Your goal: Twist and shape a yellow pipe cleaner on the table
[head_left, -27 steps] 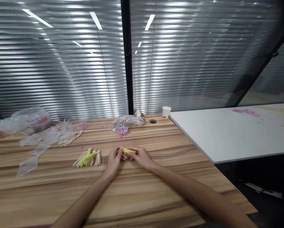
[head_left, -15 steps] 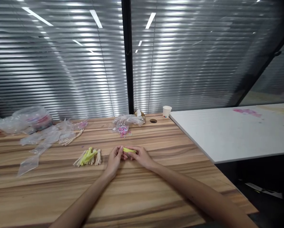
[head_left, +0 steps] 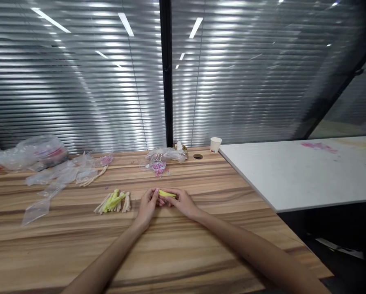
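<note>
Between my two hands, just above the wooden table, is a small bundle of yellow strands (head_left: 167, 194), like soft cord or yarn. My left hand (head_left: 148, 204) pinches its left end between thumb and fingers. My right hand (head_left: 183, 202) is closed round its right part, the thumb lying along the front. The fingertips of both hands nearly meet beneath it and partly hide it. To the left of my left hand lies a pile of yellow and cream tied bundles (head_left: 114, 201), resting side by side on the table.
Clear plastic bags (head_left: 42, 153) and loose film (head_left: 56, 179) spread over the left side, with cream cords (head_left: 94, 177) beside them. Further back are a bag of small pink and purple bands (head_left: 158, 166), a cable hole (head_left: 198, 156) and a paper cup (head_left: 215, 144). A white table (head_left: 308, 175) adjoins at right.
Both hands keep almost the same place and grip on the yellow bundle. The view has shifted very slightly.
</note>
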`<state>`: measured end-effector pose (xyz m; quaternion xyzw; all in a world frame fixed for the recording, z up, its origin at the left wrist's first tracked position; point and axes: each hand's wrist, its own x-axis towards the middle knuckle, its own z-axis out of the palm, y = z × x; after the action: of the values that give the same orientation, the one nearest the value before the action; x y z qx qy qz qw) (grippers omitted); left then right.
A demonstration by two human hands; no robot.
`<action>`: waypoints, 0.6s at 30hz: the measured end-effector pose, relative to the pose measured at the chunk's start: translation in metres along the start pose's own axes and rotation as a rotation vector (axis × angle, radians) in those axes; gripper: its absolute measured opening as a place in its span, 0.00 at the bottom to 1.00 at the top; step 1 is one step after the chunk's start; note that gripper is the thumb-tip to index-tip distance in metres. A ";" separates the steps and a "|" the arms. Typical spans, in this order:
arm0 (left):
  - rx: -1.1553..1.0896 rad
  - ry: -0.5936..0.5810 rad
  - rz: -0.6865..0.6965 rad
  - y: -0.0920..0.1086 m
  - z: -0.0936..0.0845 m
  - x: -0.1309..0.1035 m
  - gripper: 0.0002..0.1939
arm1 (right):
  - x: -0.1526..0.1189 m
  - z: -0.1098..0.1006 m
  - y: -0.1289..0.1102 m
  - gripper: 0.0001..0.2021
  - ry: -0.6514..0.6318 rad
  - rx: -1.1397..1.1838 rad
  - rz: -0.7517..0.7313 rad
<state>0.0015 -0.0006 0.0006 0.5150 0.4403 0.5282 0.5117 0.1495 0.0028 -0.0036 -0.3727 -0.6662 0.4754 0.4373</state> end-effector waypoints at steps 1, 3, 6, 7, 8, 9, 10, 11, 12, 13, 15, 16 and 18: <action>0.002 0.002 0.003 0.000 0.000 0.000 0.21 | 0.000 0.000 0.000 0.19 0.000 -0.002 0.000; 0.005 0.003 0.005 -0.001 0.000 0.000 0.21 | 0.000 0.000 0.000 0.19 0.004 -0.005 0.003; 0.011 0.001 0.003 -0.001 0.000 0.000 0.21 | 0.000 0.000 -0.001 0.19 -0.003 0.001 0.000; 0.012 0.000 0.002 -0.001 0.000 0.001 0.21 | 0.000 0.000 -0.001 0.19 -0.005 0.001 -0.003; 0.012 0.000 0.002 -0.001 0.000 0.001 0.21 | 0.000 0.000 -0.001 0.19 -0.007 -0.001 -0.005; 0.011 0.001 0.002 0.000 0.000 0.000 0.21 | 0.000 0.000 -0.002 0.19 -0.010 -0.003 -0.008; 0.010 0.001 0.001 0.000 0.000 0.000 0.21 | 0.000 -0.001 -0.002 0.19 -0.011 -0.005 -0.011; 0.010 0.000 -0.001 0.000 0.000 0.000 0.21 | 0.000 -0.001 -0.002 0.19 -0.013 -0.006 -0.014; 0.011 0.000 -0.003 0.001 0.000 0.000 0.21 | 0.000 -0.001 -0.002 0.18 -0.012 -0.004 -0.017; 0.011 -0.002 -0.004 0.001 0.000 0.000 0.21 | 0.000 -0.001 -0.002 0.18 -0.012 -0.002 -0.019; 0.012 -0.002 -0.004 0.001 0.001 0.000 0.20 | 0.000 -0.001 -0.002 0.18 -0.009 -0.001 -0.023; 0.011 -0.002 -0.004 0.001 0.001 0.000 0.20 | 0.000 -0.001 -0.001 0.18 -0.007 0.000 -0.024; 0.009 -0.002 -0.004 0.001 0.000 0.000 0.20 | 0.000 0.000 -0.001 0.18 -0.007 0.006 -0.025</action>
<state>0.0017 -0.0009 0.0017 0.5170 0.4432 0.5248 0.5108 0.1499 0.0026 -0.0031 -0.3613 -0.6709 0.4733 0.4420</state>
